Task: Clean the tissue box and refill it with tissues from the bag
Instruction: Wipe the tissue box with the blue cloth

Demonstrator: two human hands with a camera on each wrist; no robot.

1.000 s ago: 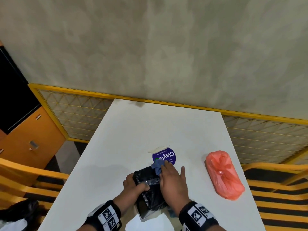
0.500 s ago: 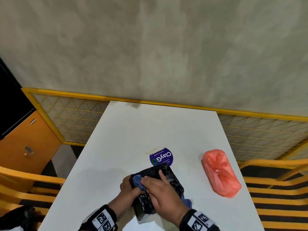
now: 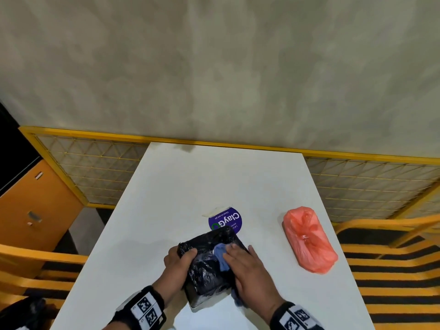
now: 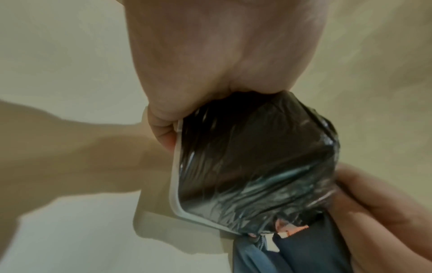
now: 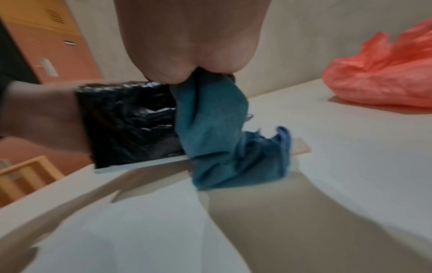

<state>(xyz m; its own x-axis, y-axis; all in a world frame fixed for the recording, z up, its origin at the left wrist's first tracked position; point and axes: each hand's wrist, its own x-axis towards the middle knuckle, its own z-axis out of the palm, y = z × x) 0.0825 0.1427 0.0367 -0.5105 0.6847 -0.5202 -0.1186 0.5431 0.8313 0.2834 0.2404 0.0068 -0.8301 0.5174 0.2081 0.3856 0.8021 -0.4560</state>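
Note:
The tissue box [image 3: 207, 270] is wrapped in shiny black plastic and has a white rim; it lies tilted at the near middle of the white table [image 3: 166, 210]. My left hand [image 3: 182, 257] grips its left end, thumb over the top. My right hand [image 3: 238, 256] lies with flat fingers on a blue cloth [image 3: 220, 254] and presses it onto the box top. In the right wrist view the blue cloth [image 5: 215, 120] hangs from under my palm beside the box [image 5: 128, 120]. The left wrist view shows the box [image 4: 245, 157] close up. A knotted red bag [image 3: 309, 239] lies to the right.
A round purple sticker [image 3: 226, 221] is on the table just beyond the box. White paper [image 3: 214, 317] lies at the table's near edge. Yellow chairs [image 3: 392, 234] flank the table, a yellow mesh rail [image 3: 95, 163] runs behind it, and an orange cabinet [image 3: 31, 210] stands left.
My right hand has swept the blue cloth across the box top, from its far end to its left side and now back to the right. The box has turned slightly.

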